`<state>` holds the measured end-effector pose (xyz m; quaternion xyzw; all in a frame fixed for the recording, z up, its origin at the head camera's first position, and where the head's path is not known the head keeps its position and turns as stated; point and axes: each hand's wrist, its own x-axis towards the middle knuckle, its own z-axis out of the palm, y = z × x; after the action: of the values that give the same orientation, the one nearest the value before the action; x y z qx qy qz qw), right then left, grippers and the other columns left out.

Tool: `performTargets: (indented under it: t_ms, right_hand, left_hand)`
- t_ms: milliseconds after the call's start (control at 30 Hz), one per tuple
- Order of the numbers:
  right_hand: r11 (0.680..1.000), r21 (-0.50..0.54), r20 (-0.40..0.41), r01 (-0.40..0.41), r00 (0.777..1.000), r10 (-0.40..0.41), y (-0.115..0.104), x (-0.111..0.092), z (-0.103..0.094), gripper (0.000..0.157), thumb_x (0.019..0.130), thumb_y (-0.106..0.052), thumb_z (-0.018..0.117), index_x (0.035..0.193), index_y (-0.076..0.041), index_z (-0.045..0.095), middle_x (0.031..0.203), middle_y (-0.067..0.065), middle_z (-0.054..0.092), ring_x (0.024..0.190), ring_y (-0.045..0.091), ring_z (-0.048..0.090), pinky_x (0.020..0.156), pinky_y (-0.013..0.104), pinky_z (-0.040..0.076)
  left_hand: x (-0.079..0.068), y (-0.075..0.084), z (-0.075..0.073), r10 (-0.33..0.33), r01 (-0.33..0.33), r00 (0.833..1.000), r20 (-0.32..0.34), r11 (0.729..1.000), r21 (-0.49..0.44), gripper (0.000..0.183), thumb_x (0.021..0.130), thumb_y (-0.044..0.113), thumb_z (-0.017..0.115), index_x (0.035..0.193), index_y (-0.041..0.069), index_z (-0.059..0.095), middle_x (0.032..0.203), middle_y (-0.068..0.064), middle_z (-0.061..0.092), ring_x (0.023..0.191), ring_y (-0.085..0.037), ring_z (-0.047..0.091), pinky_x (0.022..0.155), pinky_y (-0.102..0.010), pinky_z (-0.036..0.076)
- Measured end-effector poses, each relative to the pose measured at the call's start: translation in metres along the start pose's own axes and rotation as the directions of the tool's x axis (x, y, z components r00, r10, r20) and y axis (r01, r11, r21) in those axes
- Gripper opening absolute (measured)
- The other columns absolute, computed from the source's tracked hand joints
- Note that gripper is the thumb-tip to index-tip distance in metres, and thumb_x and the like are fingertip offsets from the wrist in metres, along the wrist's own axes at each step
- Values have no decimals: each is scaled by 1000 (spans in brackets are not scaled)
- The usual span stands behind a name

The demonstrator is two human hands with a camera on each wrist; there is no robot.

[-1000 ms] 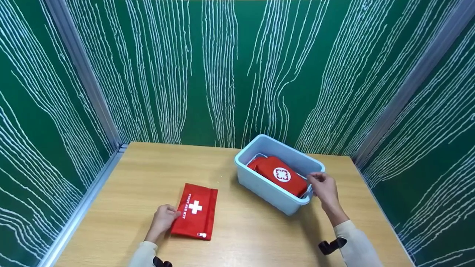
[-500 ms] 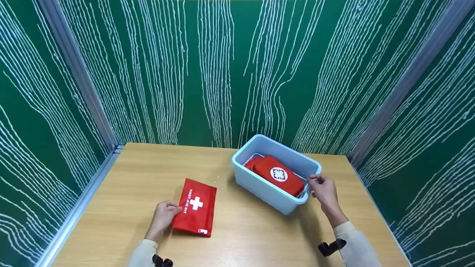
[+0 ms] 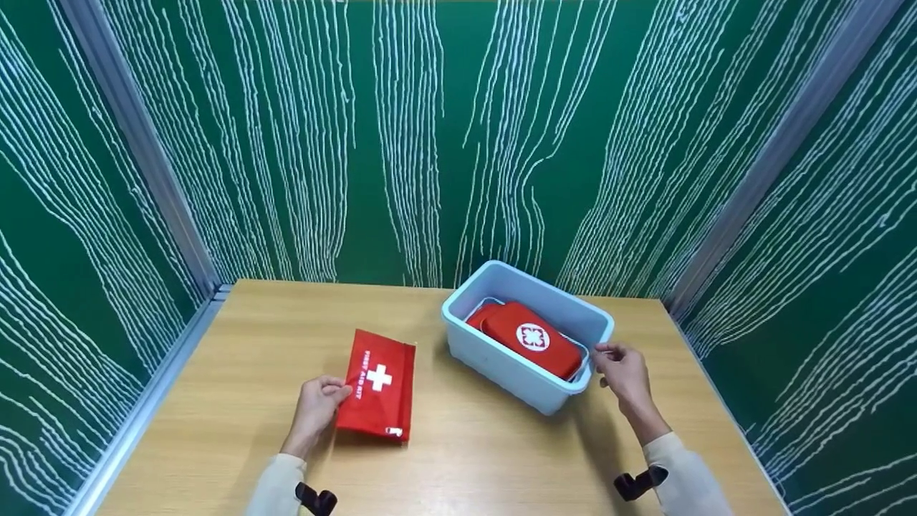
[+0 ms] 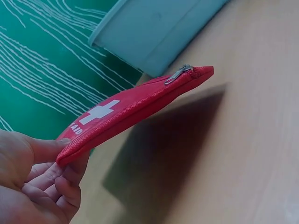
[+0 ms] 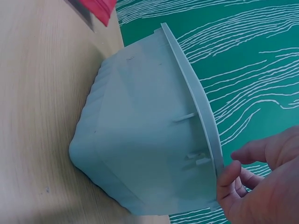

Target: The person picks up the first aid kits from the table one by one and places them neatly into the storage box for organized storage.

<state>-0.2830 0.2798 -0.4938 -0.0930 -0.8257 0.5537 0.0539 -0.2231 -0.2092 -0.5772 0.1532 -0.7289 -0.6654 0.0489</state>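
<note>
My left hand [image 3: 315,411] pinches the left edge of a flat red first aid pouch [image 3: 378,383], thumb on top and fingers beneath. The pouch has a white cross and a zipper pull [image 4: 180,73]. It is held tilted above the table, its shadow below it in the left wrist view. My right hand [image 3: 625,376] is at the right end of a light blue plastic bin [image 3: 501,367]. In the right wrist view its fingers are loosely curled beside the bin's rim [image 5: 202,105], the thumb apart from it. Whether a fingertip touches the rim is unclear.
Inside the bin lies a red zipped case [image 3: 526,333] with a white round emblem, over another red item partly hidden. The wooden table [image 3: 286,322] meets green walls [image 3: 344,143] with white wavy lines. Metal posts [image 3: 143,129] stand at the corners.
My left hand has lifted the pouch off the table and moved it slightly away from me. The right hand has drawn back a little from the bin's rim. The view has shifted slightly.
</note>
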Motion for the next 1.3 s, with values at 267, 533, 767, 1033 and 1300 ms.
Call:
performTargets:
  t_ms: [267,533,767,1033,1300]
  right_hand:
    - [999,35,-13,-14,1000,15,5,-4,0,34,93,-12,62,119,8,56,84,1,57,71,11,58,53,24,50]
    - [997,62,4,-42,999,42,9,-8,1,34,92,-12,63,121,3,53,89,5,59,74,17,65,58,31,55]
    - [997,61,4,-36,999,36,11,-10,1,33,93,-12,63,121,3,53,91,9,59,72,14,65,57,29,55]
    - [997,74,-5,-33,999,34,12,-12,0,30,93,-8,62,120,3,54,90,8,59,70,13,64,58,30,55]
    - [995,98,-6,-22,1000,23,11,-13,1,31,92,-7,63,120,4,53,88,8,59,69,12,64,56,30,55]
  left_hand:
    - [5,27,10,35,-37,999,-38,998,-49,19,90,3,67,104,-9,61,87,-14,72,69,-12,63,59,-23,49]
    - [9,54,25,57,-64,996,-69,993,-102,21,90,4,67,105,-9,62,84,-9,71,67,-7,60,57,-21,45]
    - [13,80,45,35,-43,998,-60,990,-135,20,92,8,66,107,-5,62,93,-14,71,73,-11,63,63,-26,50]
    - [15,106,72,7,-16,998,-56,986,-168,20,93,12,66,107,-2,63,100,-17,71,77,-16,63,68,-28,50]
    - [11,119,102,65,-73,997,-40,968,-242,20,92,10,68,104,-4,62,90,-13,71,71,-15,61,65,-30,50]
